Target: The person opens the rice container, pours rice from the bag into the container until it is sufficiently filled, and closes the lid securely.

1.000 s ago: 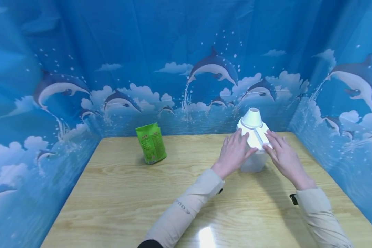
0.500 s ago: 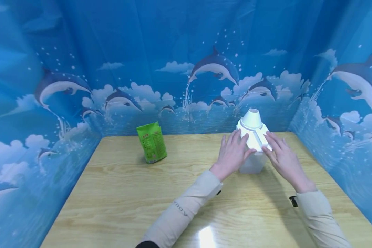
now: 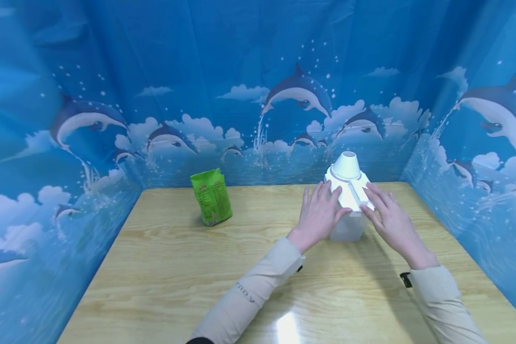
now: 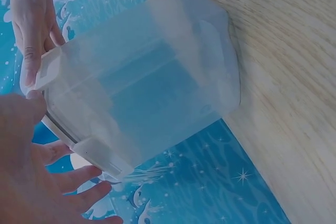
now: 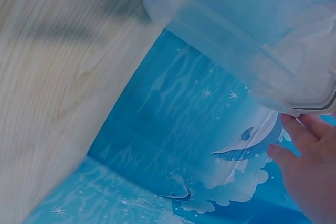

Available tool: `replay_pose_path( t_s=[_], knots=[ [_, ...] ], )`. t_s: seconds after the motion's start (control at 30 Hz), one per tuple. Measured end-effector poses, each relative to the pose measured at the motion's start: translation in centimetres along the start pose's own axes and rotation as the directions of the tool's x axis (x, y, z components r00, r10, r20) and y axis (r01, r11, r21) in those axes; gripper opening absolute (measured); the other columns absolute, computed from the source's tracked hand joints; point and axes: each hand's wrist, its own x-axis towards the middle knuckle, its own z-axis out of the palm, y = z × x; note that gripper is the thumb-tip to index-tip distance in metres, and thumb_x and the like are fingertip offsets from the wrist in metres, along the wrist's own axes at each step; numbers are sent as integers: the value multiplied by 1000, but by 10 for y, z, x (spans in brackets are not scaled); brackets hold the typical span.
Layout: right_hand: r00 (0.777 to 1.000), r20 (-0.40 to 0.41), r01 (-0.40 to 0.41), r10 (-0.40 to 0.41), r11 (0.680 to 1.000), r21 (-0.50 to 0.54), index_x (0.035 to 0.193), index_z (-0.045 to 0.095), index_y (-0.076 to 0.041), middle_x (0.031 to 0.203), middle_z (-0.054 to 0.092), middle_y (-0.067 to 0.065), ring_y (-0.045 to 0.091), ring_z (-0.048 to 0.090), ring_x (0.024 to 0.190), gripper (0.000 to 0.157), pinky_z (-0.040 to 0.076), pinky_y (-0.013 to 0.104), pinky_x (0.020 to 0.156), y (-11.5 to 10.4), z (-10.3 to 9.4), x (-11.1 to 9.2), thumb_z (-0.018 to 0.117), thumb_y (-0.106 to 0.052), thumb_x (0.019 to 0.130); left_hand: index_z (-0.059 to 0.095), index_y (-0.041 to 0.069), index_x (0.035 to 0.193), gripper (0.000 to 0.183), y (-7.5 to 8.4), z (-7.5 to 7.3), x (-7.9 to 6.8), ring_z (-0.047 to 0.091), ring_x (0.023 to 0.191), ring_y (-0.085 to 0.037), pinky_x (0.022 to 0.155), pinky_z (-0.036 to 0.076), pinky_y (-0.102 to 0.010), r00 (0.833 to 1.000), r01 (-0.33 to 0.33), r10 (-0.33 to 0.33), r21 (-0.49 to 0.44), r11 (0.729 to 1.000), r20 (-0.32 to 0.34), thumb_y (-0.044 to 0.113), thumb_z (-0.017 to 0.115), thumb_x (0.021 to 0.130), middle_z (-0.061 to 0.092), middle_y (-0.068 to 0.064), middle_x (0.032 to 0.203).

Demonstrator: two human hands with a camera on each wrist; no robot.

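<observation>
A translucent storage container [image 3: 348,228] with a white lid stands on the right part of the table. A white cone-shaped cup [image 3: 346,166] tops the lid. My left hand [image 3: 319,212] holds the lid's left side, thumb on the near edge and fingers along the side. On the other side, my right hand [image 3: 391,227] holds the lid's right edge, its thumb close to the left one. In the left wrist view the lid's clip [image 4: 102,156] lies beside the spread fingers [image 4: 79,179]. The right wrist view shows fingertips [image 5: 291,121] at the lid's rim; part of that hand is cut off.
A green printed bag [image 3: 212,198] stands on the wooden table [image 3: 172,277], toward the back left. Blue dolphin-print curtains [image 3: 223,71] rise around the back and sides, close behind the container.
The container has shifted slightly to the left and nearer, with both hands moving along on its lid. The green bag stays where it stood.
</observation>
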Motion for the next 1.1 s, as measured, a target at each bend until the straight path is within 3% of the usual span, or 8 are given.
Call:
replay_pose_path(
  t_s=[0.7, 1.1],
  knots=[
    [999, -35, 19, -19, 1000, -9, 149, 47, -2, 155, 42, 19, 52, 44, 133, 52, 22, 64, 119, -18, 4, -1, 55, -30, 106, 40, 21, 156, 65, -12, -5, -14, 33, 149, -28, 120, 26, -59, 1000, -6, 7, -124, 992, 6, 59, 37, 104, 32, -10, 164],
    [998, -51, 28, -29, 999, -20, 149, 47, -2, 154, 43, 22, 52, 44, 133, 52, 24, 67, 117, -26, 7, -2, 55, -31, 105, 42, 23, 155, 64, -20, -5, -19, 32, 149, -30, 120, 24, -61, 1000, -12, 11, -135, 991, -11, 61, 38, 103, 32, -9, 164]
  ],
)
